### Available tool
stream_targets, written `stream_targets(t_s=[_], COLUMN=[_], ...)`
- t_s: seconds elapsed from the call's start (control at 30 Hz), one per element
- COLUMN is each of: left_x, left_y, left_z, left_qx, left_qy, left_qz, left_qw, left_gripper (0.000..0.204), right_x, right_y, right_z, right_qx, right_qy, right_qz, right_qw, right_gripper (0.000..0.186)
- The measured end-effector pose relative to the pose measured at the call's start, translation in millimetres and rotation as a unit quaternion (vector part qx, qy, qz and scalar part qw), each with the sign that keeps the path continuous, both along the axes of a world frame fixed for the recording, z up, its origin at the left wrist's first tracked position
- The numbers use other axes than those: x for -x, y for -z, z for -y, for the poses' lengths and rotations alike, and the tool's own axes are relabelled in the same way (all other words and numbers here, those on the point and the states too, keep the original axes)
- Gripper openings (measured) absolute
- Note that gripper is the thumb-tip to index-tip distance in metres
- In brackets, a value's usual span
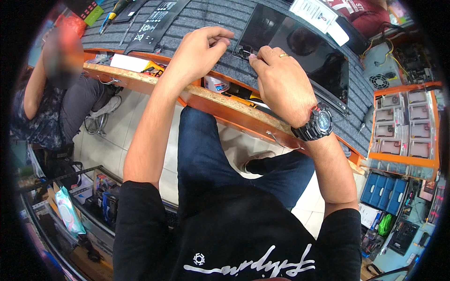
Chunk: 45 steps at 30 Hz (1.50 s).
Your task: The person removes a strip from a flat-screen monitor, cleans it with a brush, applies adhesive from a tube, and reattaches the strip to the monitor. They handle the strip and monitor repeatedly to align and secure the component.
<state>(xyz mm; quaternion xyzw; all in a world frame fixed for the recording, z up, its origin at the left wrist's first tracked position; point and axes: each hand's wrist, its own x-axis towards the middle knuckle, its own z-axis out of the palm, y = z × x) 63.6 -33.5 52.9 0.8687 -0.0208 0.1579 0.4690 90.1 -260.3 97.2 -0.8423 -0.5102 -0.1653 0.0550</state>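
A glossy black laptop screen panel (300, 51) lies on the grey ribbed mat (187, 35). My right hand (283, 79), with a ring and a black watch on the wrist, bends over the panel's near left corner. Its thumb and index finger are pinched at a small dark hinge or cable piece (243, 51); whatever is between the fingertips is too small to make out. Just left of that corner hovers my left hand (201, 49), its index finger stretched out and the thumb a little apart, nothing visible in it. A flat black laptop battery (152, 25) rests farther left.
Below the mat's edge, an open wooden drawer (225, 103) holds tools and a white tub (216, 84). At right stand an orange-framed parts case (405, 126) and a power supply unit (378, 70). Another person (51, 103) sits at left. Papers (314, 14) lie behind the panel.
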Motion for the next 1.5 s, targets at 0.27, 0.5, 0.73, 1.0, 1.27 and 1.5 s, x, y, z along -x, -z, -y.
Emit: stream_targets(t_s=[0.27, 0.5, 0.73, 1.0, 1.27, 1.5], left_x=[35.7, 61.9, 64.0, 63.6, 60.4, 53.2], left_y=[-0.9, -0.3, 13.1, 9.1, 6.6, 3.7], left_z=[21.3, 54.1, 85.1, 85.4, 82.5, 104.2], left_qx=[-0.05, -0.21, -0.224, -0.291, -0.279, -0.221], left_qy=[-0.052, 0.033, 0.107, 0.113, 0.151, 0.219], left_qz=[0.112, 0.213, 0.181, 0.095, 0.091, 0.157], left_qw=[0.991, 0.954, 0.952, 0.945, 0.944, 0.937], left_gripper=[0.033, 0.03, 0.046, 0.041, 0.037, 0.034], right_x=[-11.0, -21.6, -2.1, -0.1, -9.7, -15.7], right_y=[-3.4, -10.3, -8.0, -7.3, -2.7, -17.9], right_z=[4.5, 39.5, 54.3, 59.3, 68.7, 115.4], right_qx=[-0.009, -0.018, -0.038, -0.034, -0.042, -0.019], right_qy=[-0.025, 0.003, 0.001, 0.017, 0.021, 0.075], right_qz=[-0.04, -0.07, -0.077, -0.132, -0.159, -0.158], right_qw=[0.999, 0.997, 0.996, 0.991, 0.986, 0.984], right_gripper=[0.026, 0.017, 0.026, 0.042, 0.04, 0.044])
